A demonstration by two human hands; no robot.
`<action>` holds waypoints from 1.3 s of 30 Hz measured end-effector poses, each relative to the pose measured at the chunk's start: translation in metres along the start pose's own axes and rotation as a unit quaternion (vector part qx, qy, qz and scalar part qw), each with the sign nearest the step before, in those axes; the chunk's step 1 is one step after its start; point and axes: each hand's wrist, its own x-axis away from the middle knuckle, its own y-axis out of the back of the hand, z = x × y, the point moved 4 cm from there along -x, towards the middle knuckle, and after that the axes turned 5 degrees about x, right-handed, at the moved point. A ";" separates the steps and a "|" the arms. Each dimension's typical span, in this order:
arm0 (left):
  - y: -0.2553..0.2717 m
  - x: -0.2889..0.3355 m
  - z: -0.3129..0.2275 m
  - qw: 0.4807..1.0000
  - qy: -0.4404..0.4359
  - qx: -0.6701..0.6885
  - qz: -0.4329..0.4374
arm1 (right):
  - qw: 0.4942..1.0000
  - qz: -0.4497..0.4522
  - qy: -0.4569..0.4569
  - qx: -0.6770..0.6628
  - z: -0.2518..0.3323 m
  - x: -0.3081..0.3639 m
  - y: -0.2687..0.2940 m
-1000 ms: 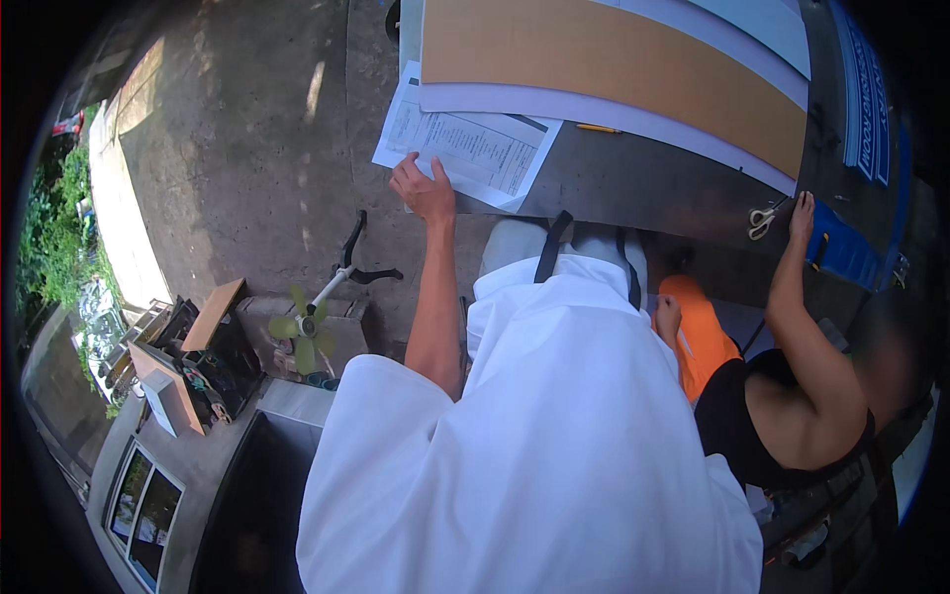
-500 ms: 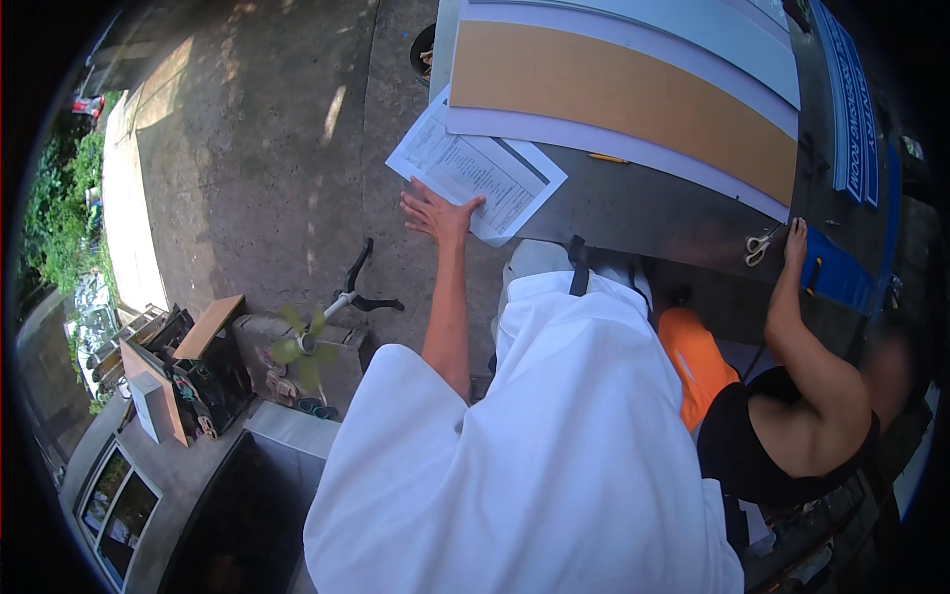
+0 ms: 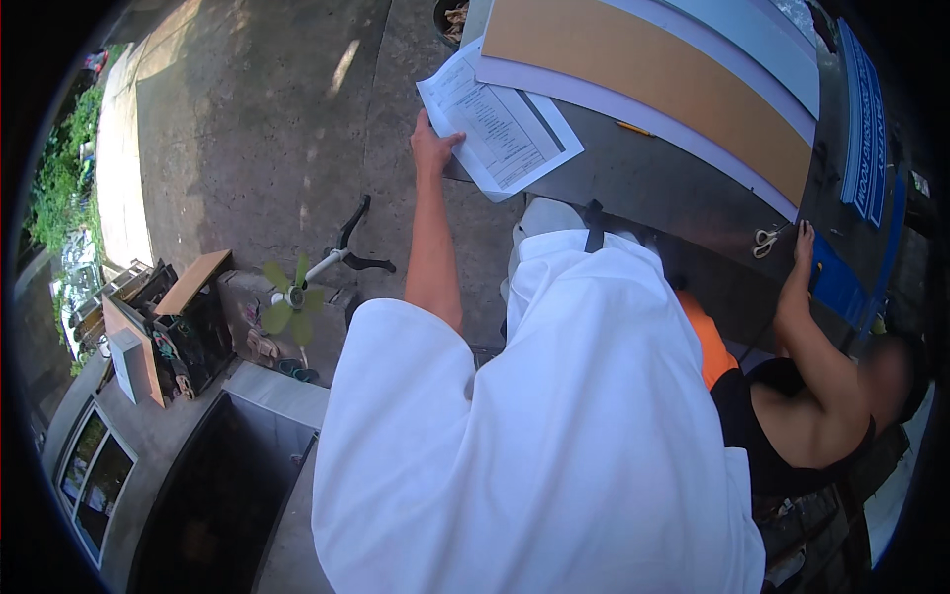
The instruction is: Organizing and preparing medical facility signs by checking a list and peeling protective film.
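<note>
My left hand [image 3: 433, 148] pinches the left edge of a white printed sheet of paper [image 3: 510, 139], the thumb over it and the other fingers mostly hidden. The sheet rests partly on a dark table [image 3: 589, 163], its left side jutting past the table edge. One corner of the paper lies against a stack of flat boards, with a tan board [image 3: 663, 69] between pale ones. A yellow pencil [image 3: 634, 129] is on the table in front of the boards. My right hand is out of view.
At the right a co-worker in a black top has a hand [image 3: 806, 243] beside the boards. Near that hand are scissors [image 3: 764, 244] and a blue sheet [image 3: 839, 282]. Blue lettered signs [image 3: 861, 129] lie farther right. A fan [image 3: 295, 297] stands on the left.
My left hand went from lying spread on the paper to grasping its left edge. It and the sheet's left edge shifted up in the picture. The whole view moved slightly.
</note>
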 end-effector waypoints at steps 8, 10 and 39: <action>-0.006 0.027 -0.003 0.993 -0.023 0.076 -0.086 | 1.000 0.006 0.013 -0.002 -0.003 0.009 0.009; -0.006 0.026 0.000 0.997 -0.012 0.042 -0.069 | 1.000 0.010 0.013 -0.006 -0.004 0.010 0.009; 0.003 0.024 0.002 0.996 0.053 0.045 -0.050 | 0.988 0.045 0.031 -0.143 0.010 0.002 -0.010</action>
